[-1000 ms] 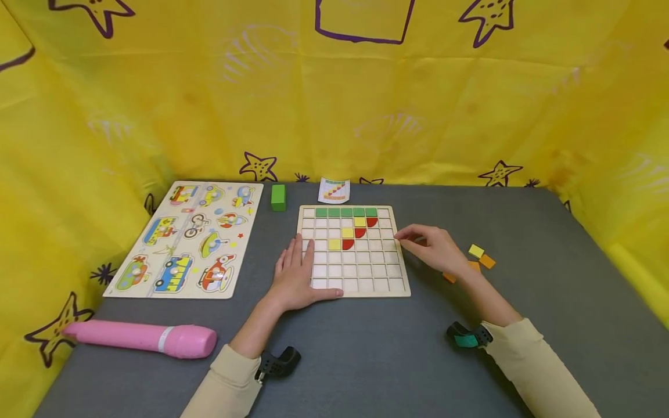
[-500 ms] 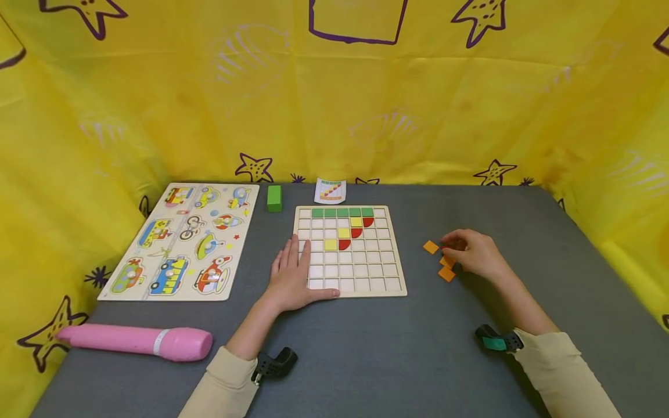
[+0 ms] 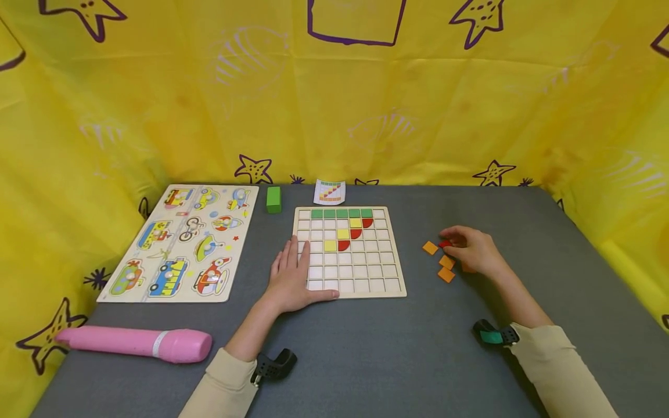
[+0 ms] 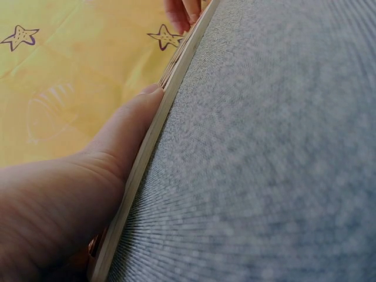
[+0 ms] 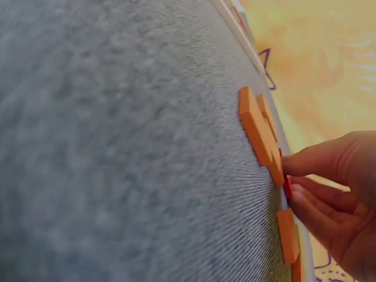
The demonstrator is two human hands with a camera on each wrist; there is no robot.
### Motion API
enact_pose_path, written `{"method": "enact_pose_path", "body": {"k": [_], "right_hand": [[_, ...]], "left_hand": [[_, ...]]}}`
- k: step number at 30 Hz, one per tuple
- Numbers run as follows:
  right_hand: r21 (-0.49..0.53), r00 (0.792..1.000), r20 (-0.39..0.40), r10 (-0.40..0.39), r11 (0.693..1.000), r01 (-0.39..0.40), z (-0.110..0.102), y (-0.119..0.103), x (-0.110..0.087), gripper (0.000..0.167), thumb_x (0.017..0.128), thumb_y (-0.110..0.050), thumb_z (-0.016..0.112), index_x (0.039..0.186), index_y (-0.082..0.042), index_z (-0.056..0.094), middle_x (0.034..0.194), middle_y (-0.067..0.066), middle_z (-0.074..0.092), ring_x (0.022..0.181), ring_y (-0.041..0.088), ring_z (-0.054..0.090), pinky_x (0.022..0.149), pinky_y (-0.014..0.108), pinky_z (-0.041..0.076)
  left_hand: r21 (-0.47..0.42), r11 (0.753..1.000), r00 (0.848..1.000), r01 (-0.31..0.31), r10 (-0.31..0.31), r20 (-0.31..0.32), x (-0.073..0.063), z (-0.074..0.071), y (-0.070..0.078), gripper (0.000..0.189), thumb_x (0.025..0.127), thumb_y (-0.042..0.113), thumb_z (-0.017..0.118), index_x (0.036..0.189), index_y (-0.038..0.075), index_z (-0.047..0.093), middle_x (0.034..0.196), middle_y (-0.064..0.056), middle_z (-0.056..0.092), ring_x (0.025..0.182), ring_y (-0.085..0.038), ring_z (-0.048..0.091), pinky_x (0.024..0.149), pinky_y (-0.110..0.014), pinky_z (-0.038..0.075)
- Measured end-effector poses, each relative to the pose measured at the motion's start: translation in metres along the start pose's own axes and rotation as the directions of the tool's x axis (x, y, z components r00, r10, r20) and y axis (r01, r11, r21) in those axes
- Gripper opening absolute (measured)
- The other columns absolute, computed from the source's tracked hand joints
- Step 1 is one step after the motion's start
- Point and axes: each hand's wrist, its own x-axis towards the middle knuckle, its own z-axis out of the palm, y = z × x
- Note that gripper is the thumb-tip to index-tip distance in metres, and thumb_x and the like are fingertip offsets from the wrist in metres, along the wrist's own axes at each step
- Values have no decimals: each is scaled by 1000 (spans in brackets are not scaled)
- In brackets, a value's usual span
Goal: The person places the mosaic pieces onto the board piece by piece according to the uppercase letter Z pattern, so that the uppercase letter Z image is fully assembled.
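Note:
A wooden grid board (image 3: 402,277) lies flat on the grey table, with green, yellow and red tiles set in some of its squares. My left hand (image 3: 292,281) rests on its lower left corner, fingers straight and thumb along the near edge; the left wrist view shows the thumb (image 4: 132,126) on the board's rim. To the right of the board, my right hand (image 3: 474,251) pinches a small red tile (image 3: 445,244) between thumb and fingers. Several orange tiles (image 3: 446,274) lie around those fingertips; others are partly hidden under the hand.
A small pattern card (image 3: 330,192) and a green block (image 3: 274,200) stand behind the board. On the left lie a vehicle puzzle board (image 3: 183,244) and a pink microphone-shaped object (image 3: 136,342). A yellow cloth (image 3: 334,116) hangs around the table.
My right hand has moved from the board's right edge to the loose tiles and now pinches a red one. The left hand keeps its place on the board.

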Motion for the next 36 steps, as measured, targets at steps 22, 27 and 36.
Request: {"method": "enact_pose_path", "body": {"k": [22, 27, 36], "right_hand": [[18, 998, -4, 60, 998, -60, 6, -2, 6, 40, 90, -24, 72, 121, 1, 66, 107, 20, 65, 97, 33, 59, 84, 48, 46], [39, 996, 21, 85, 996, -86, 6, 1, 3, 41, 91, -28, 70, 121, 0, 66, 112, 21, 59, 99, 33, 56, 82, 45, 45], [31, 997, -16, 76, 997, -75, 7, 7, 0, 37, 92, -27, 69, 119, -1, 65, 109, 18, 58, 95, 30, 55, 78, 40, 44]], "left_hand": [[-8, 1000, 1000, 11, -12, -20, -4, 1, -5, 124, 72, 67, 73, 155, -2, 11, 160, -24, -9, 147, -40, -3, 114, -55, 5], [-14, 1000, 1000, -1, 1, -21, -3, 1, -4, 124, 72, 67, 73, 155, -2, 11, 160, -24, -10, 147, -40, -4, 114, -56, 5], [-8, 1000, 1000, 0, 0, -13, -1, 2, -1, 124, 72, 68, 72, 155, 0, 10, 160, -23, -10, 147, -39, -4, 114, -56, 5]]}}
